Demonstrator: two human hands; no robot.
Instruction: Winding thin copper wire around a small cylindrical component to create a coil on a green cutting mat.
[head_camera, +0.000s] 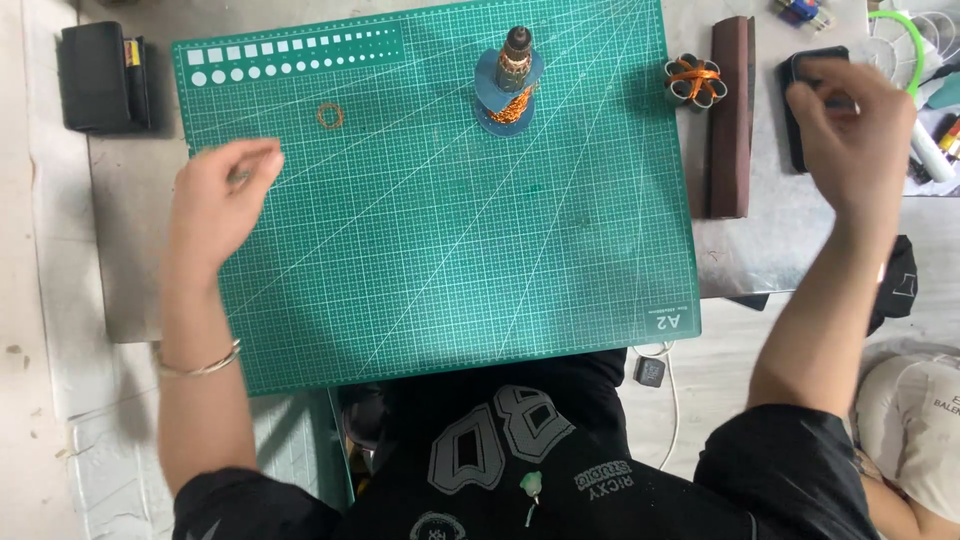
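Observation:
My left hand (222, 190) hovers over the left edge of the green cutting mat (420, 240), fingers curled loosely, nothing visibly in it. My right hand (850, 120) is raised at the right over a black phone (806, 75), fingers bent and touching or just above it. A motor armature (512, 85) with copper windings stands upright on the mat's far middle. A small copper ring (330, 116) lies on the mat near the far left, beyond my left hand.
A dark brown block (731, 115) lies right of the mat, with an orange-tied bundle (694, 82) beside it. A black box (102, 77) sits far left. Markers and a green-rimmed item (915, 50) crowd the far right. A charger cable (665, 385) hangs below the table.

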